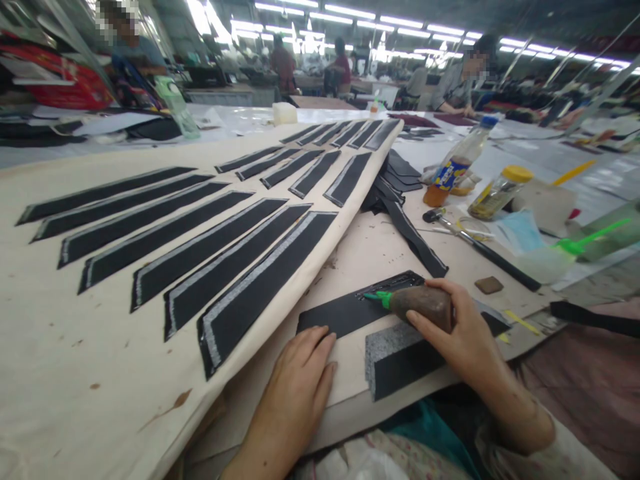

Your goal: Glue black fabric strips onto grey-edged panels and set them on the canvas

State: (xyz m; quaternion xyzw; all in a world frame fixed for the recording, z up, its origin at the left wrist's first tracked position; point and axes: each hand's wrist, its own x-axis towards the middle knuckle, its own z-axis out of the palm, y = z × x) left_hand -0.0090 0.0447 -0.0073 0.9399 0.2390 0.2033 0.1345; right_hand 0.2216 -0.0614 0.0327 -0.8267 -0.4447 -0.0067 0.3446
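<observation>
My right hand [467, 327] is wrapped round a brown squeeze bottle [423, 307] with a green nozzle. The nozzle tip touches a flat black strip [335, 315] on the work surface, and a wet, shiny line runs along the strip's far edge. My left hand [297, 380] lies with fingers extended on the near left end of that strip. Closer to me, more black pieces with grey speckled edges [407, 367] lie overlapped, partly under my right hand. To the left, several black strips [270, 280] with grey borders are laid in rows on a cream sheet [100, 360].
On the right stand a Pepsi bottle [450, 170] and a yellow-lidded jar [500, 193]. A black-handled hammer [485, 253], a blue mask [523, 230] and a small brown block [489, 285] lie nearby. Loose black pieces [400, 173] are heaped beside the sheet. People work beyond the table.
</observation>
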